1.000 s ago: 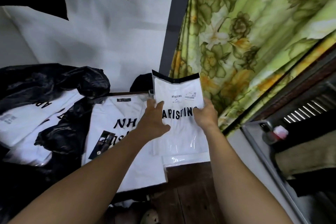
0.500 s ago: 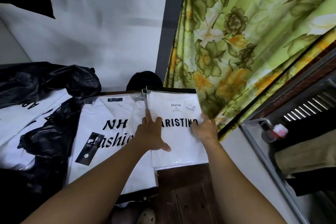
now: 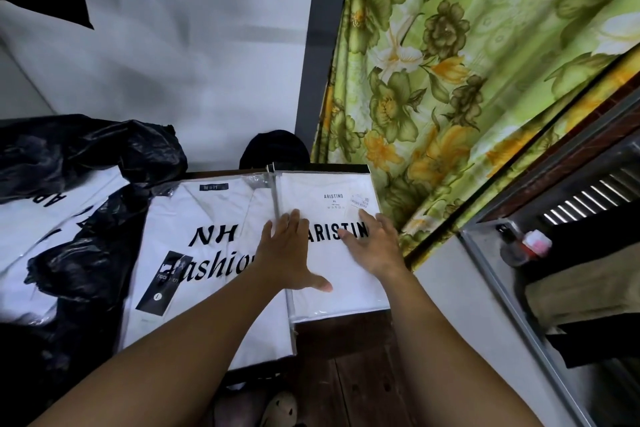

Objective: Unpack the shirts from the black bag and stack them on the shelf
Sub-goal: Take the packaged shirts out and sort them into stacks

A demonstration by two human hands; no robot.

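Observation:
A white packaged shirt printed ARISTINO [image 3: 332, 198] lies flat on the dark wooden shelf [image 3: 349, 326], at its right end. My left hand [image 3: 289, 250] presses flat on the pack's left edge, fingers spread. My right hand [image 3: 375, 244] lies flat on its right part, over the lettering. Beside it to the left lies a larger white packaged shirt printed NH Fashion [image 3: 211, 218]. The crumpled black bag [image 3: 86, 149] sits at the far left with more white packaged shirts [image 3: 31, 218] showing in its opening.
A green floral curtain [image 3: 467, 80] hangs just right of the shelf. A white wall [image 3: 173, 62] stands behind it. At the right is a metal-framed ledge [image 3: 491, 274] with a small bottle [image 3: 526, 248]. A dark rounded object [image 3: 273, 149] sits behind the shirts.
The ARISTINO pack was held upright a second ago; it has been laid flat on the shelf. Both hands have opened out and now rest flat on top of it.

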